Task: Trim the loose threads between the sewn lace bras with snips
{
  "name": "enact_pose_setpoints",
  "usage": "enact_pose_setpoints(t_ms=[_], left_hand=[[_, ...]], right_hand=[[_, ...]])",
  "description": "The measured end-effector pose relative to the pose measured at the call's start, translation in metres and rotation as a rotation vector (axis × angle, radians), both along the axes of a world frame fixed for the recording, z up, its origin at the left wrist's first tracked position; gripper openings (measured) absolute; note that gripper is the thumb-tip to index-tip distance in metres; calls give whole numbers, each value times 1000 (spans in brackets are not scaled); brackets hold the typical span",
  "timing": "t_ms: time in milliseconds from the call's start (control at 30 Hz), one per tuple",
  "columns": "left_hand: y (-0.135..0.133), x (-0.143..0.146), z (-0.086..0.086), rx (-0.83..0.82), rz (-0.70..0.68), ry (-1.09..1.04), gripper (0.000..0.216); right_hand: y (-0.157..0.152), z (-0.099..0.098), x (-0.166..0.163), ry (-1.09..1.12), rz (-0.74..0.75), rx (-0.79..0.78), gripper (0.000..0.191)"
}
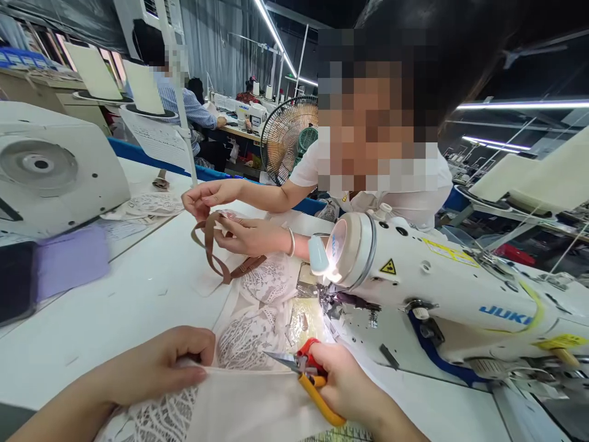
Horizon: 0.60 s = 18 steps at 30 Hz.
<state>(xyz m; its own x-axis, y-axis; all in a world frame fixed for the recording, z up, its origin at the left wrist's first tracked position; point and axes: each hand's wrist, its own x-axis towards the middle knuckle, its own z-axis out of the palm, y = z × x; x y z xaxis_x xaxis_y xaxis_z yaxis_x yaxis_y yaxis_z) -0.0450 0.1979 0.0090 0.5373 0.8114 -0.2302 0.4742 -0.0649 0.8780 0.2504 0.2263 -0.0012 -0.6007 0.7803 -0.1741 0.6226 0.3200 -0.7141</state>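
Note:
My left hand (170, 362) pinches the edge of a white lace garment (253, 337) between thumb and curled fingers, at the lower left. In my right hand (343, 380) is a pair of scissors (288, 360) with one red and one yellow-orange handle. Its blades point left, just above the garment's folded edge; whether they touch the cloth I cannot tell. Lace panels of the garment run up the table beside the sewing machine's lit needle area. Across from me, a co-worker's two hands (243, 236) hold a brown strap (209, 245) over the garment's far end.
A white sewing machine (442, 288) fills the right side, its lamp lit. Another machine (55, 166) stands at the left, with a dark phone (17, 282) and a purple sheet (71, 261) nearby. A fan (289, 135) and another worker (184, 110) are behind.

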Motion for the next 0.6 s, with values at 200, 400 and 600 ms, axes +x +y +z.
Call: enact_pose_setpoints(t_ms=[200, 400, 600], left_hand=[[1, -2, -4, -9, 7, 10, 37], [0, -2, -3, 0, -3, 11, 37], [1, 0, 2, 55, -30, 16, 39]], right_hand=[[0, -4, 2, 12, 1, 27, 21], [2, 0, 1, 14, 3, 20, 22], [3, 1, 3, 75, 3, -6, 18]])
